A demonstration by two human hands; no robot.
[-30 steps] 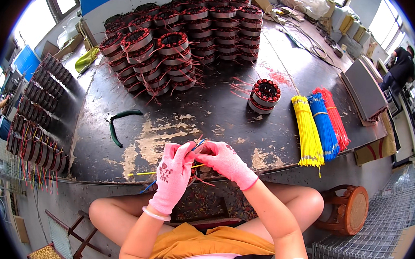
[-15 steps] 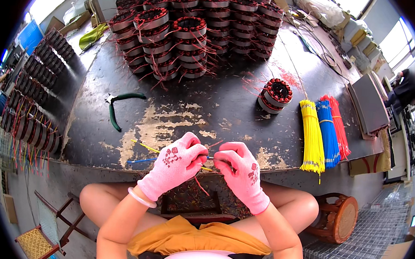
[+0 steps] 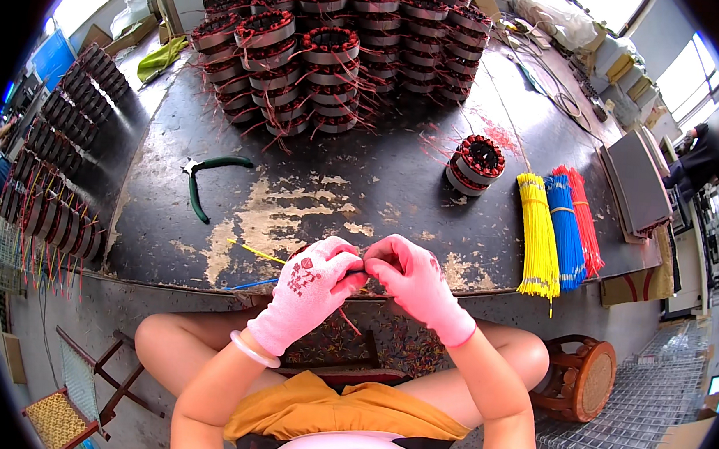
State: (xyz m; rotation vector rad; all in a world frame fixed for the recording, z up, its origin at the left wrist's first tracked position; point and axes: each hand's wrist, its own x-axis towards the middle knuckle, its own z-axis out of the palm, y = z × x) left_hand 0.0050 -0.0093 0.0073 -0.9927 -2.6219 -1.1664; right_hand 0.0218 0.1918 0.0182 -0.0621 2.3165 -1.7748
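Observation:
Both my hands wear pink gloves and meet fingertip to fingertip over the table's front edge. In the closed fingers of my left hand [image 3: 310, 287] are thin wires: a yellow wire [image 3: 257, 250] and a blue wire [image 3: 253, 285] stick out on its left side. A red wire [image 3: 349, 321] hangs below it. My right hand [image 3: 413, 285] pinches a wire at the left fingertips, though the fingers hide most of it. Whatever lies beneath the hands is largely covered. Green-handled cutters [image 3: 196, 198] lie open on the table to the left.
Stacked wound motor stators [image 3: 329, 79] fill the far side of the dark worn table [image 3: 380, 160]. A short stator stack [image 3: 474, 167] stands at right, near yellow [image 3: 538, 235], blue [image 3: 565, 233] and red [image 3: 583, 226] wire bundles. More stators [image 3: 55, 222] line the left. A wooden stool [image 3: 593, 379] sits by my right knee.
My hands have drawn together, closing the small gap where a thin wire showed between them. The right hand has turned, its fingertips moving left and up. The left hand has shifted slightly right.

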